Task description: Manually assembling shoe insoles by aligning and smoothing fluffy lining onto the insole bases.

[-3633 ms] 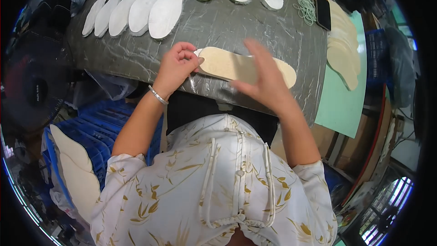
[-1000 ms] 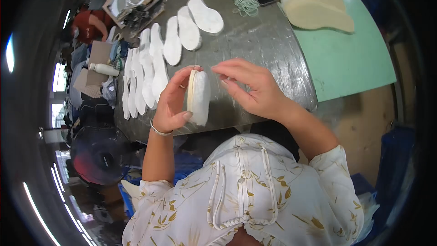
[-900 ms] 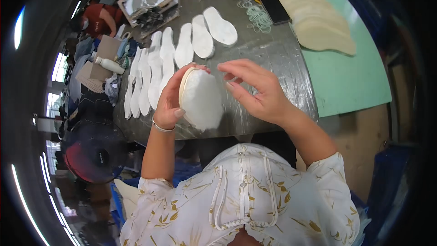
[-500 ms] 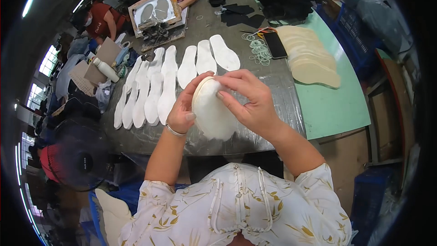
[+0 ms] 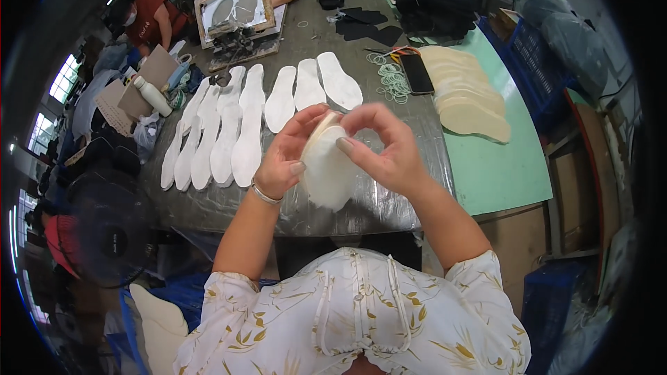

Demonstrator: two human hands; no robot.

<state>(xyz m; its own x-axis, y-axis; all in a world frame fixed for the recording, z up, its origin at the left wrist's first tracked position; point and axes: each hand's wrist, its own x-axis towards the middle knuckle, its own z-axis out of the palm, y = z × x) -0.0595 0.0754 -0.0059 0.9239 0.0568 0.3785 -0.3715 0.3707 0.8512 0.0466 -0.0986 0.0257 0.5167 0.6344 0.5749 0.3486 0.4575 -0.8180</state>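
In front of my chest, above the table's near edge, a small stack of insoles (image 5: 328, 177) is held tilted. It has a fuzzy white face and a cream-coloured edge. My left hand (image 5: 283, 158) is closed round the stack's left edge, the thumb on the near face and the fingers behind. At the stack's upper end, my right hand (image 5: 390, 151) has its thumb on the white surface and its fingers curled over it, slightly blurred. Beyond my hands lie rows of white insoles (image 5: 248, 142), with separate shorter insoles (image 5: 280, 101) to their right.
On the right are stacked cream insole sheets (image 5: 472, 94) on a green board (image 5: 486, 173), a phone (image 5: 417, 73) and pale rubber bands (image 5: 393, 80). A wooden screen frame (image 5: 267, 3) stands at the back near a co-worker. A fan (image 5: 114, 236) is at left.
My right hand's fingers have lifted and curled at the stack's top. The stack has turned slightly and shifted right in my left hand. The whole view has shifted a little.
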